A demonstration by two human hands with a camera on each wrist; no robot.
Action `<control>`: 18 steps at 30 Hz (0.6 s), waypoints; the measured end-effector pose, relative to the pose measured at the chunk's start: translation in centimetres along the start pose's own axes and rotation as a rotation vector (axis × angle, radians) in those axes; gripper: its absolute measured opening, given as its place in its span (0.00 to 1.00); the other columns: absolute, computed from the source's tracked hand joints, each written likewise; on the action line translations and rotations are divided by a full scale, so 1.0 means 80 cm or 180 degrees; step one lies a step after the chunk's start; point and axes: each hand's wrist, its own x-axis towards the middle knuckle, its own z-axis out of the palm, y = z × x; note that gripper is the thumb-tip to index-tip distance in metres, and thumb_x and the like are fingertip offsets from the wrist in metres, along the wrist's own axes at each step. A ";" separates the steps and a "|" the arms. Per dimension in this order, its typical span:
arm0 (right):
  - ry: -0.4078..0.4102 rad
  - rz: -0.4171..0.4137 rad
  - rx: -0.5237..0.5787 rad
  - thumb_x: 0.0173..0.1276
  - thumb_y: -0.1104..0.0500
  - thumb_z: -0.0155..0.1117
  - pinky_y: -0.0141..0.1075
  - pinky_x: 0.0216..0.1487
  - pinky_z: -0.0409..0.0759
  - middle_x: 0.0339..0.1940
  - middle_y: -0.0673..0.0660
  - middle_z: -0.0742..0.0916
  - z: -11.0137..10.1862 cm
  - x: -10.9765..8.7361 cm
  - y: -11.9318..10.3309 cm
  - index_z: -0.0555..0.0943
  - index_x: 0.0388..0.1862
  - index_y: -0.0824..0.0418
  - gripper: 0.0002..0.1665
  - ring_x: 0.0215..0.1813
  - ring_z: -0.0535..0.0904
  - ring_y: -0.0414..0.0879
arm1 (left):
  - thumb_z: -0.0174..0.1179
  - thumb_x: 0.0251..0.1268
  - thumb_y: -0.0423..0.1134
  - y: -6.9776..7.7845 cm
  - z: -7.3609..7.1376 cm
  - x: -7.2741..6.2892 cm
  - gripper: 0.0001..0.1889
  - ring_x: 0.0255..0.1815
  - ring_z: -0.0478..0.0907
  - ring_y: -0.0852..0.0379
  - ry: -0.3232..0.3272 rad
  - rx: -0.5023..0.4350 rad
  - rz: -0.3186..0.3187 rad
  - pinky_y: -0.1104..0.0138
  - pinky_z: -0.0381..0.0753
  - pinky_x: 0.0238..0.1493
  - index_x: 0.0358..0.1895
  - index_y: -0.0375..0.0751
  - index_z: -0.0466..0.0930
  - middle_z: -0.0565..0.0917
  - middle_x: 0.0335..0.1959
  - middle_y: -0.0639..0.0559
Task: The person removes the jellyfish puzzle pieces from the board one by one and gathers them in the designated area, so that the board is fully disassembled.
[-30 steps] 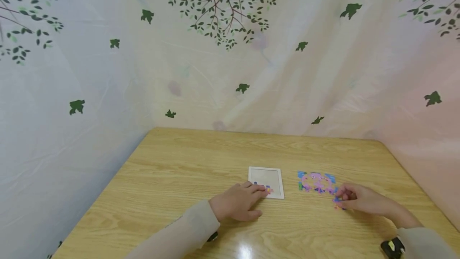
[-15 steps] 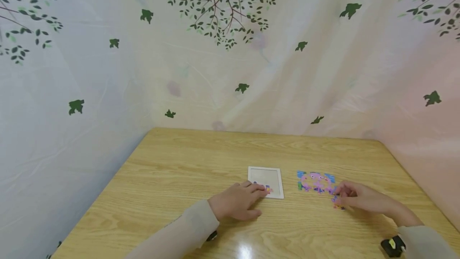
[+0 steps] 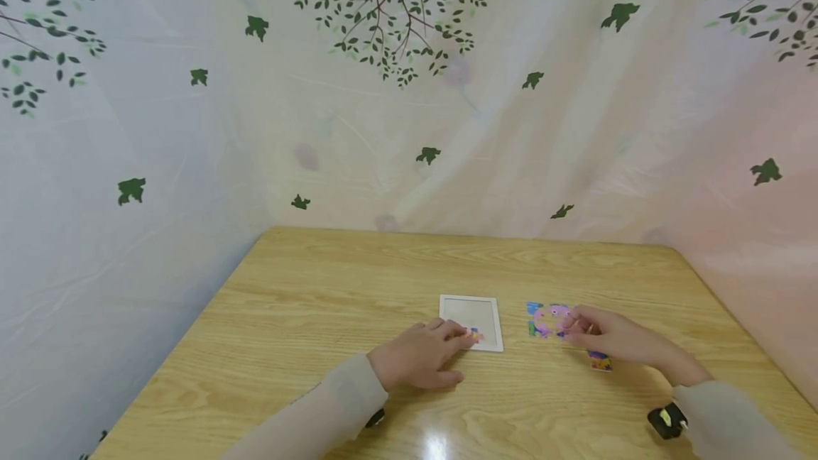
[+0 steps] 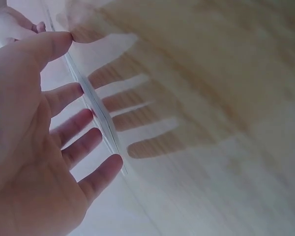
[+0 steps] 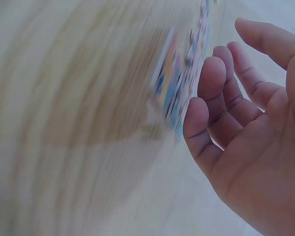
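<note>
My left hand [image 3: 418, 357] rests with spread fingers on the near left part of a white puzzle frame [image 3: 499, 325]. Small colourful jigsaw pieces [image 3: 476, 336] show inside the frame beside the fingertips. In the left wrist view, the fingers [image 4: 101, 179] lie along the frame's thin edge [image 4: 102, 115]. My right hand [image 3: 620, 338], fingers loosely bent, hovers over the right part of a pink and blue jigsaw section [image 3: 538, 318] and hides it. A separate colourful jigsaw piece [image 3: 599, 361] lies just below that hand. The right wrist view shows nothing between thumb and fingers.
Everything lies on a wood-grain table [image 3: 307, 304]. A pale curtain [image 3: 358, 126] with printed leaves and birds hangs behind it. A small black device [image 3: 667, 421] sits at the right wrist.
My right hand has moved left and slightly away from me, off the lower piece and over the pink section. The lower piece now shows more fully. My left hand stays on the frame.
</note>
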 end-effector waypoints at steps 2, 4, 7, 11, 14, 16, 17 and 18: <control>-0.0035 0.0005 -0.0020 0.81 0.59 0.58 0.34 0.33 0.78 0.40 0.56 0.82 0.004 0.010 -0.007 0.76 0.55 0.65 0.11 0.36 0.77 0.40 | 0.57 0.77 0.55 0.000 -0.001 -0.002 0.32 0.68 0.73 0.53 0.0051 0.0016 -0.0001 0.57 0.78 0.64 0.80 0.55 0.66 0.74 0.69 0.51; -0.0069 -0.0027 -0.0076 0.81 0.58 0.58 0.33 0.35 0.79 0.40 0.56 0.83 0.009 0.020 -0.014 0.77 0.56 0.64 0.12 0.37 0.78 0.40 | 0.58 0.76 0.55 0.000 -0.001 -0.004 0.32 0.65 0.74 0.53 0.0084 0.0029 -0.0012 0.58 0.79 0.61 0.79 0.56 0.67 0.75 0.67 0.50; -0.0093 -0.0031 -0.0121 0.81 0.57 0.59 0.33 0.37 0.79 0.41 0.55 0.83 0.017 0.035 -0.024 0.77 0.56 0.63 0.12 0.39 0.79 0.41 | 0.60 0.75 0.55 0.000 -0.001 -0.006 0.32 0.63 0.74 0.53 0.0107 0.0010 -0.0036 0.58 0.79 0.59 0.79 0.58 0.67 0.75 0.66 0.50; -0.0067 -0.0054 -0.0184 0.79 0.57 0.63 0.32 0.36 0.78 0.39 0.53 0.82 0.030 0.055 -0.037 0.78 0.54 0.63 0.12 0.37 0.77 0.40 | 0.60 0.75 0.55 -0.001 0.000 -0.006 0.32 0.63 0.75 0.53 0.0128 -0.0016 -0.0036 0.58 0.80 0.58 0.79 0.58 0.67 0.75 0.66 0.49; -0.0054 -0.0073 -0.0239 0.77 0.56 0.64 0.31 0.35 0.77 0.37 0.51 0.81 0.041 0.072 -0.044 0.79 0.52 0.63 0.12 0.36 0.76 0.39 | 0.60 0.75 0.55 -0.002 0.002 -0.005 0.32 0.62 0.76 0.53 0.0159 -0.0005 -0.0027 0.58 0.80 0.58 0.79 0.58 0.67 0.76 0.66 0.50; -0.0081 -0.0094 -0.0262 0.77 0.56 0.65 0.31 0.37 0.78 0.37 0.50 0.82 0.048 0.083 -0.047 0.80 0.52 0.62 0.12 0.37 0.77 0.39 | 0.60 0.75 0.55 -0.004 0.003 -0.004 0.32 0.61 0.76 0.54 0.0184 0.0018 -0.0010 0.59 0.80 0.57 0.79 0.58 0.67 0.76 0.65 0.50; -0.0101 -0.0091 -0.0245 0.77 0.57 0.64 0.31 0.37 0.78 0.38 0.50 0.82 0.051 0.087 -0.049 0.80 0.52 0.63 0.12 0.37 0.77 0.39 | 0.60 0.74 0.55 -0.005 0.004 -0.004 0.32 0.61 0.77 0.55 0.0192 0.0024 -0.0003 0.60 0.81 0.56 0.79 0.58 0.67 0.76 0.65 0.50; -0.0119 -0.0086 -0.0240 0.77 0.57 0.65 0.31 0.38 0.78 0.38 0.50 0.82 0.054 0.092 -0.052 0.80 0.52 0.63 0.12 0.38 0.77 0.39 | 0.61 0.74 0.54 -0.006 0.005 -0.003 0.32 0.60 0.77 0.55 0.0190 0.0001 0.0012 0.61 0.81 0.56 0.79 0.58 0.68 0.77 0.65 0.50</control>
